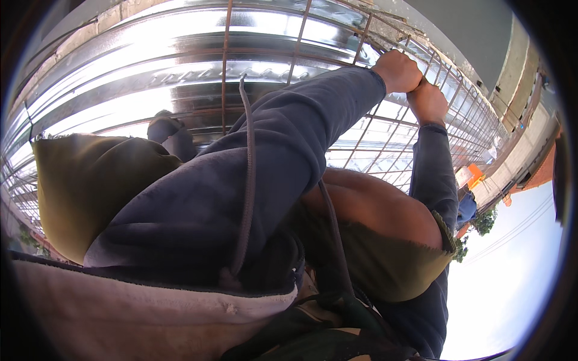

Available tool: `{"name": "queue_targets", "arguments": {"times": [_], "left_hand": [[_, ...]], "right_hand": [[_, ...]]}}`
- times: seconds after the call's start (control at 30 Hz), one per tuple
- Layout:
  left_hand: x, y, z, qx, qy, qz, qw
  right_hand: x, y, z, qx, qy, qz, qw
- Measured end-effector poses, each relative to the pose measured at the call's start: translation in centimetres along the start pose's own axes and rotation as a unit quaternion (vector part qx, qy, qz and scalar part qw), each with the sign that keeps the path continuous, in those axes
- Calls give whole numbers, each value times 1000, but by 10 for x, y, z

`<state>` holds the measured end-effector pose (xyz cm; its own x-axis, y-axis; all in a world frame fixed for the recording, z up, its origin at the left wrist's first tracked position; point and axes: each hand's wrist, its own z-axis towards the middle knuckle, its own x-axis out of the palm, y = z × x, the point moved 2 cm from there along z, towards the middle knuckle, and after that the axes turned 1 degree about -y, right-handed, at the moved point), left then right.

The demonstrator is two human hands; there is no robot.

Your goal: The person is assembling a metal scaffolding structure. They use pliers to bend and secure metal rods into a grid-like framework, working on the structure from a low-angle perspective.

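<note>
Both my hands are together over a mesh of rusty steel reinforcing bars (224, 66) at the upper right. My left hand (397, 71), at the end of a dark blue sleeve, is curled into a fist. Just beside and nearer to me, my right hand (428, 102) is closed too, and the two appear to touch. Whatever lies inside the fingers is hidden, and I cannot tell whether either hand grips a bar. Below the mesh spreads shiny ribbed metal decking (198, 69). My bare knee (379, 201) shows between my arms.
Part of a dark shoe (165, 127) shows on the mesh at left. A concrete edge (515, 84) borders the decking at right. Further right are an orange object (475, 175) and a blue shape (466, 206), too small to make out. A hood cord (245, 180) hangs in front.
</note>
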<state>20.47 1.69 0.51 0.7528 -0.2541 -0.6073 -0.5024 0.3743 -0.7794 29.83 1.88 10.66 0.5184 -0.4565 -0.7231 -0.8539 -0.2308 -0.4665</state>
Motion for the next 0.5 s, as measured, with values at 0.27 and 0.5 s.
{"name": "queue_targets", "arguments": {"times": [0.27,0.5], "left_hand": [[-33,-31,-38,126,-37,119,984],[-109,2,-155,-84,5,-239,967]], "right_hand": [[-18,-13,-28,-75,240,277,927],[26,37,-97,-22,225,612,758]]}}
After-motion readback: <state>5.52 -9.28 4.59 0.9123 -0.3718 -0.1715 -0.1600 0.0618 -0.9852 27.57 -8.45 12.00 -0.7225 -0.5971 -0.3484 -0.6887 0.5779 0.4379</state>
